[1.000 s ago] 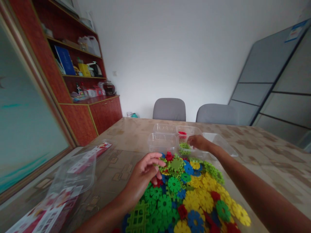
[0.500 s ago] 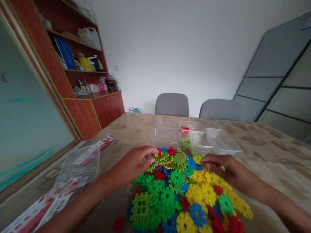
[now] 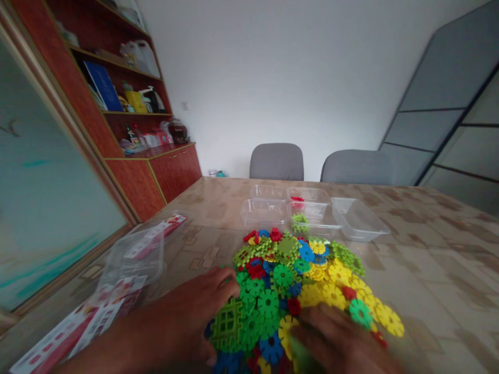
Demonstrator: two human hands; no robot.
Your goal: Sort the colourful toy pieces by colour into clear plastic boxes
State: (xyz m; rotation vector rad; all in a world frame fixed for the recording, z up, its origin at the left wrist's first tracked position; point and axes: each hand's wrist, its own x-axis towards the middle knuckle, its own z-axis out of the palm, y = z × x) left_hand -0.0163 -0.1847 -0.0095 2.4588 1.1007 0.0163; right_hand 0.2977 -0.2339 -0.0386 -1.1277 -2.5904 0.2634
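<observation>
A pile of plastic building pieces lies on the table in front of me: green snowflake discs [image 3: 268,303], yellow snowflake discs [image 3: 335,297], blue and red ones, and lime square lattice pieces. My left hand [image 3: 195,311] is at the pile's left edge, thumb and fingers apart around the side of a lime lattice square [image 3: 226,323]; I see no piece in its grasp. Low over the near right part of the pile is my right hand [image 3: 335,337], smeared by motion. Its fingers are too blurred to show a grip, and it hides the pieces beneath.
Clear plastic boxes [image 3: 265,212] stand behind the pile, with a red piece [image 3: 297,202] and a lime piece [image 3: 300,223] in the middle ones. Another clear box [image 3: 360,223] is at right. Left lie clear lids [image 3: 134,254] and printed card strips [image 3: 78,332]. Grey chairs [image 3: 276,161] stand beyond.
Both hands have come back from the far side of the pile to its near part. The left moved nearer to the lime lattice square; the right swept toward me over the yellow discs.
</observation>
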